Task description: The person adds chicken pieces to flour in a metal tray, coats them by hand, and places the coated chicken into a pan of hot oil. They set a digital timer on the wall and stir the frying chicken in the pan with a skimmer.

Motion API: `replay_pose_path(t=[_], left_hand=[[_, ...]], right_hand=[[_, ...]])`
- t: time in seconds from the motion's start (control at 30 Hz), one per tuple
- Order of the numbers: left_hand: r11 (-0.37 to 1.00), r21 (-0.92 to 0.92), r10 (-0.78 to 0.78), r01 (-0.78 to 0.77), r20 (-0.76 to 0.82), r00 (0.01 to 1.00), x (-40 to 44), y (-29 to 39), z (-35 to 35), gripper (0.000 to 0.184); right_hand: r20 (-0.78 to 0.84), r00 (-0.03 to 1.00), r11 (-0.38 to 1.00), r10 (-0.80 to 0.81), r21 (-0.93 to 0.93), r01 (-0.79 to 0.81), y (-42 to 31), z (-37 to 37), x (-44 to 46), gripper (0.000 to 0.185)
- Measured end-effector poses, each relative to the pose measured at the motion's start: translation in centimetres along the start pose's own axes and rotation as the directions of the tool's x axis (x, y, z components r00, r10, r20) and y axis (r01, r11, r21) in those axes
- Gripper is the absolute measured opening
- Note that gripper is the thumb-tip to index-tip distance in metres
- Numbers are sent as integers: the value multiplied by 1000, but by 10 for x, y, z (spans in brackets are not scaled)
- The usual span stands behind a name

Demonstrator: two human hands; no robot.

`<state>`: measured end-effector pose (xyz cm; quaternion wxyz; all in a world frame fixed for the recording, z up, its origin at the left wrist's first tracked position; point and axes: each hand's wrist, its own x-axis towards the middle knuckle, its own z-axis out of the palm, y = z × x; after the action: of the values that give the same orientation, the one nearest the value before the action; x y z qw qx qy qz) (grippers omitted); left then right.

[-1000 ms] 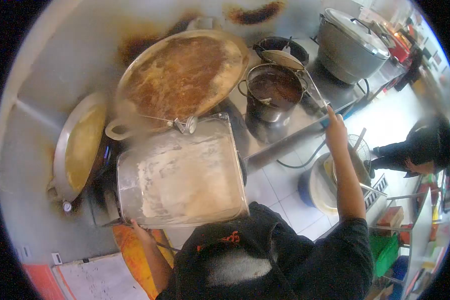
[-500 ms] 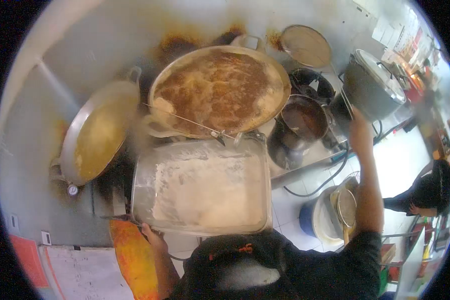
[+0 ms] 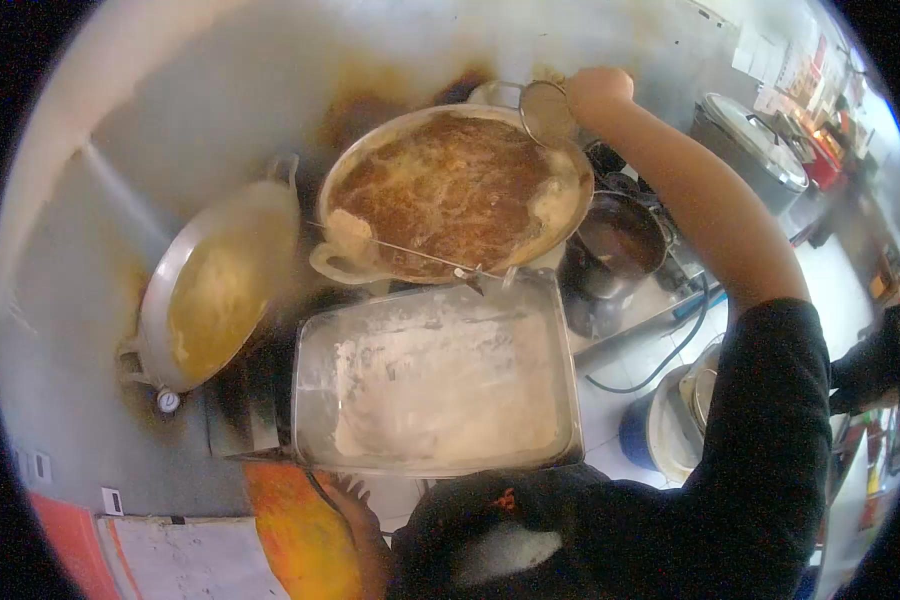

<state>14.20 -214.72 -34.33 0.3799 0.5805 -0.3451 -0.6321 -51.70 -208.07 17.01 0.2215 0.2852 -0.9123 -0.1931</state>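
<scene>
My right hand is closed around the handle end of a round mesh strainer, at the back right rim of a large pan of foaming brown liquid. My left hand is just below the front left edge of a clear tub holding pale powder; its fingers look spread, partly in shadow. A thin rod with a clip lies across the pan's front rim. To the left, a second pan holds yellowish liquid, with a small dial at its rim.
Right of the large pan is a dark pot of brown liquid. A big lidded pot stands farther back. On the floor is a blue-and-white bucket. Another person in dark clothes is at the right edge.
My right hand has moved up and left, bringing the strainer from beside the wall to the large pan's rim. My left hand has moved slightly down, its fingers now more spread. The view has shifted.
</scene>
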Motion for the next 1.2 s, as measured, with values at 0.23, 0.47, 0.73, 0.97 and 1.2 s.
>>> replay_pose_path(t=[0.23,0.47,0.73,0.97,1.2], left_hand=[[950,251,-173,188,-82,982,15,-152,-103,72],[596,782,-187,185,-89,978,-50,-197,-158,71],[530,821,-209,213,-117,971,-73,-209,-170,70],[525,824,-204,214,-122,971,-81,-208,-179,69],[527,821,-199,218,-131,971,-90,-210,-187,69]], right_hand=[[82,935,921,-345,-165,354,-14,-6,5,21],[367,724,810,-584,207,549,-5,60,39,20],[305,710,772,-635,286,568,-32,154,56,20],[121,734,738,-669,227,635,-81,220,71,20],[-20,753,745,-658,133,654,-132,260,87,21]])
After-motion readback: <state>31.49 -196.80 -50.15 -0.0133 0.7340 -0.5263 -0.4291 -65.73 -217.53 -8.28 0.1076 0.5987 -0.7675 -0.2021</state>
